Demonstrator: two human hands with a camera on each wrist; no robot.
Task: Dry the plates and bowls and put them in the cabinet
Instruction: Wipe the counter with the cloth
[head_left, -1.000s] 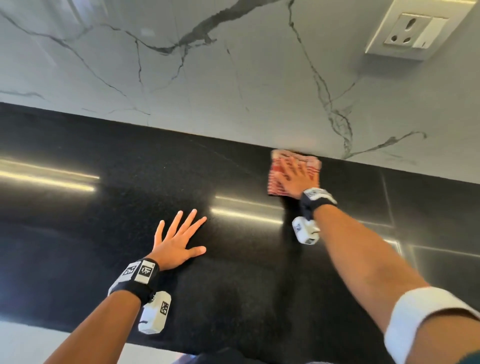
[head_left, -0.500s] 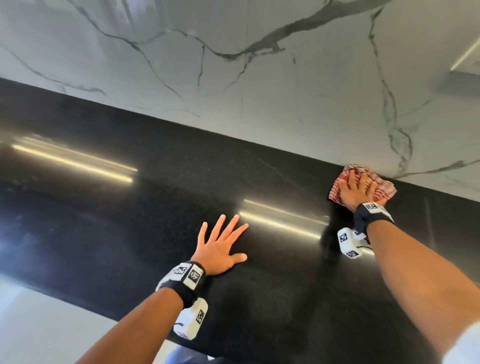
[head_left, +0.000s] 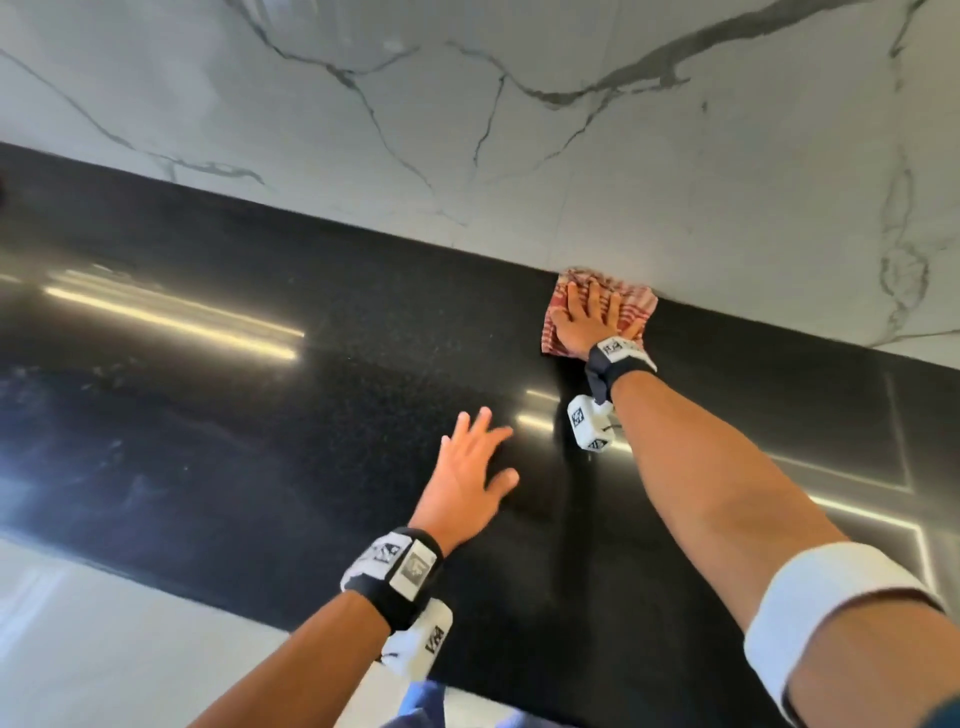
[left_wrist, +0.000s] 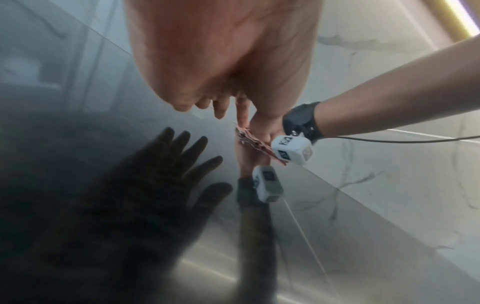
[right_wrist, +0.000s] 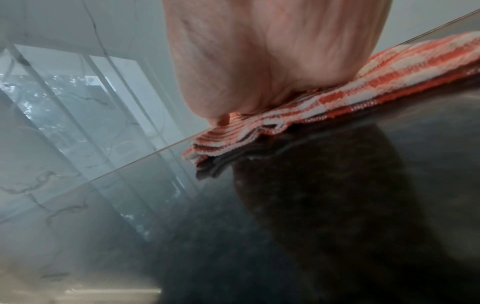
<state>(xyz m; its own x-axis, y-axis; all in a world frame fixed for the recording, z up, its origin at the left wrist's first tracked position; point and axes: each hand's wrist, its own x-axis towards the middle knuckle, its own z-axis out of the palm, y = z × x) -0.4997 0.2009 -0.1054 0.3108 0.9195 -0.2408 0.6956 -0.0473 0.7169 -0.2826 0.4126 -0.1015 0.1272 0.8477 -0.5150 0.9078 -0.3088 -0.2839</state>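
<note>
My right hand (head_left: 589, 322) flat, fingers straight, pressing folded red-checked cloth (head_left: 631, 304) at far edge of black counter (head_left: 260, 415), against marble wall (head_left: 467, 130). My left hand (head_left: 467, 475) spread, empty, nearer. Plates, bowls, cabinet: not visible. Risk: glossy counter lets cloth slip under palm; left hand may smear it.

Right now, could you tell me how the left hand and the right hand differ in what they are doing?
The right hand presses flat on the red checked cloth at the back of the black counter, against the marble wall. The left hand has nothing under it but bare counter, nearer the person, and looks slightly lifted and blurred. Both have straight, spread fingers and wrist bands.
</note>
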